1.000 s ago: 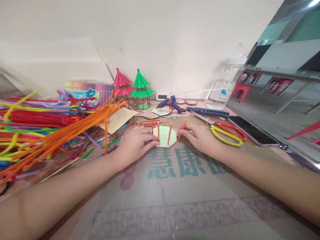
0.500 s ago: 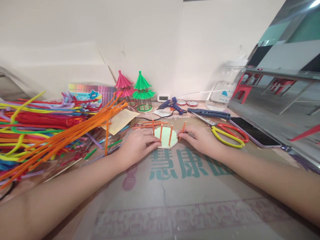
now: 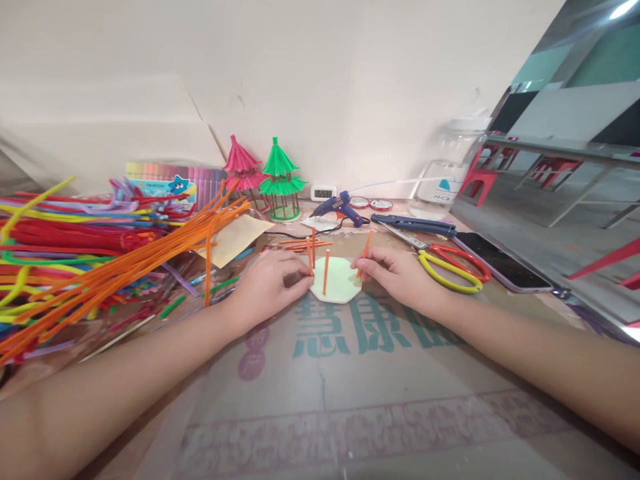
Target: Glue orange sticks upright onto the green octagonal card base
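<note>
- Pale wall [image 3: 350, 80] behind; work surface [image 3: 280, 427] printed in green and purple.
- Far left: tangle of coloured stems [image 3: 85, 233], with a long orange bundle [image 3: 170, 250] slanting up to the right.
- Left hand [image 3: 273, 283]: fingers bent, tips at the left rim of the pale green plate [image 3: 344, 280]. Cannot tell whether they grasp the rim or a post, or merely rest there.
- Plate: thin, many-sided, smooth, light-edged; lies flat between the hands, broad face up.
- Left posts [image 3: 309, 257]: two, thin, straight, orange, close together at the plate's left side; long axes near vertical.
- Front post [image 3: 326, 273]: same orange, on the plate near its front edge; near vertical, top tipped slightly right.
- Right hand [image 3: 393, 270]: thumb and forefinger pinch an orange stick [image 3: 368, 247]. Stick at plate's right rim; long axis steep, top leaning right, paler upper end. Contact at its foot unclear.
- Farther right: scissors [image 3: 453, 267], blades toward upper left; phone [image 3: 505, 261] beside them.
</note>
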A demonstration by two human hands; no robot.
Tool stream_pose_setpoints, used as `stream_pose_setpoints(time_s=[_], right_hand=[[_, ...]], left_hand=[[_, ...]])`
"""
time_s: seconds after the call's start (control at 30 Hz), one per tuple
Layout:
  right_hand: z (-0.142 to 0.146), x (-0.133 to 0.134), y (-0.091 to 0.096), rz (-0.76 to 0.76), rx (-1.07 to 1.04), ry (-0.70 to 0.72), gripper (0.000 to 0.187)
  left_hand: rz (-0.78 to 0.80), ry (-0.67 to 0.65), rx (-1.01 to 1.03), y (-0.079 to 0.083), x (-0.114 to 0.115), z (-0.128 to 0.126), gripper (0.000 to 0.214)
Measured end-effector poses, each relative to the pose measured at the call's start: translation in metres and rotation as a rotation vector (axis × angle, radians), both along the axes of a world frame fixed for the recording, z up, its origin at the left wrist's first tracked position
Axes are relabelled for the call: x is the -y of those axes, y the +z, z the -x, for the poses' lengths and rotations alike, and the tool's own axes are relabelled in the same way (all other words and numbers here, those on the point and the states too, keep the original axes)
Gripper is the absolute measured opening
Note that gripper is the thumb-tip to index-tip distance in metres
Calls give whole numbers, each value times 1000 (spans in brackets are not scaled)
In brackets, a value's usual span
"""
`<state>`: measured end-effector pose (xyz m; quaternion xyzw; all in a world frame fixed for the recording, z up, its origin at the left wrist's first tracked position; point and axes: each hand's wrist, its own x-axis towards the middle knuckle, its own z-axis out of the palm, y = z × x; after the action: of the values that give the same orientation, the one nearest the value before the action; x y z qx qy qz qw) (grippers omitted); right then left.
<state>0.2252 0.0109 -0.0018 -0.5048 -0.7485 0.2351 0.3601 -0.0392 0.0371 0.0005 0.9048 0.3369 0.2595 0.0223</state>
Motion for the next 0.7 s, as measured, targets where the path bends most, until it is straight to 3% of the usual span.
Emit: stream_pose_setpoints(time_s=[0.23,0.47,0.6,0.7], right_hand=[[8,8,4,215,-222,116,23],[10,18,10,-28,14,185,22],[10,23,11,-158,53,255,22],[12,28,11,-209,63,299,23]], left_hand=[[80,56,28,-5,-11,5,19],[88,87,74,0,-7,4,21],[21,181,267,21,2,6,20],[-65,178,382,43,22,1,18]])
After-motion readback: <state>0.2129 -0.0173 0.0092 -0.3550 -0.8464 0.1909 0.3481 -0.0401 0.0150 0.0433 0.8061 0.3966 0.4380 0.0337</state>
